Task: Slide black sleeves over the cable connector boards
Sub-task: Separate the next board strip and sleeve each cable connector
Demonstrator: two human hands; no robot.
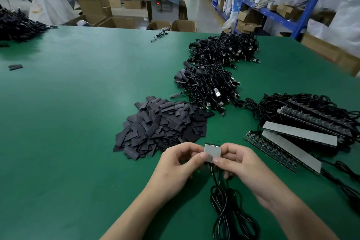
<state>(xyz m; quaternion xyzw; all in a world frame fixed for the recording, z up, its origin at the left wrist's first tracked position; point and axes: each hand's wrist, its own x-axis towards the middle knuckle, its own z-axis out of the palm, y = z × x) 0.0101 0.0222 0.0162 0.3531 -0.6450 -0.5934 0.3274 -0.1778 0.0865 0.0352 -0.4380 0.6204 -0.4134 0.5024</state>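
A small grey connector board (212, 151) is held up above the green table (78, 122), near its front edge. My left hand (175, 165) pinches its left side and my right hand (239, 163) pinches its right side. Black cables (224, 200) hang from the board's lower edge and coil on the table between my forearms. Just beyond my hands lies a heap of flat black sleeves (163, 126).
Long strips of joined boards with cables (300, 136) lie at the right. Heaps of black USB cables (212, 84) stretch toward the back right. Another cable heap (17, 25) sits far left; a loose sleeve (15, 67) lies left. Shelving and cardboard boxes stand behind the table.
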